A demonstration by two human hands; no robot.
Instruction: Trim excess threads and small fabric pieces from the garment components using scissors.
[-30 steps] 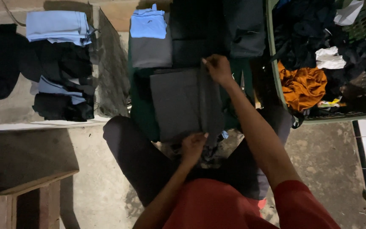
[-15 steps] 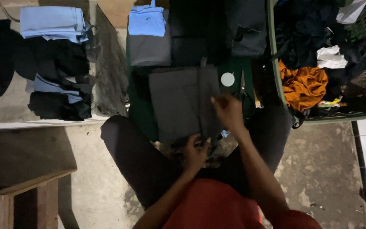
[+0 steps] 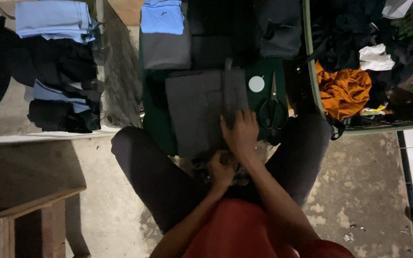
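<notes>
Concrete floor underfoot, right hand [image 3: 241, 134] presses flat, grip released, on grey garment [image 3: 201, 110]; left hand [image 3: 221, 171] clenches its hem.

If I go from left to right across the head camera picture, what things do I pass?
Light blue folded clothes → dark grey garment → right hand → white round disc → scissors → orange cloth in the green basket.
</notes>
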